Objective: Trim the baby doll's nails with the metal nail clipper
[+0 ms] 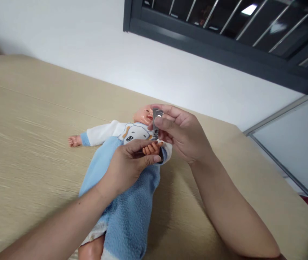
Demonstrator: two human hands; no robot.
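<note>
Blue fleece of a romper point(132, 206) wraps the baby doll point(143, 116) lying on its back just below our fingers, with white long sleeves, a cartoon face printed on the chest, and a diaper point(94, 231) showing near one bare leg. Our right hand point(182, 135) pinches a steel nail clipper point(156, 122) upright between thumb and forefinger, its fingers closed firmly on it. Our left hand point(127, 168) has its fingers curled closed around the doll's small hand point(152, 148), and the lower end of the clipper sits just above that hand, near our fingertips. The doll's head lies just behind the clipper, while its other hand point(74, 141) rests well to the left of our fingers on the wood-grain counter point(26, 144). The counter stretches far to the left of our fingers and ends at a corner point(236, 125) up and to the right, with a white wall point(143, 61) beyond it.
</note>
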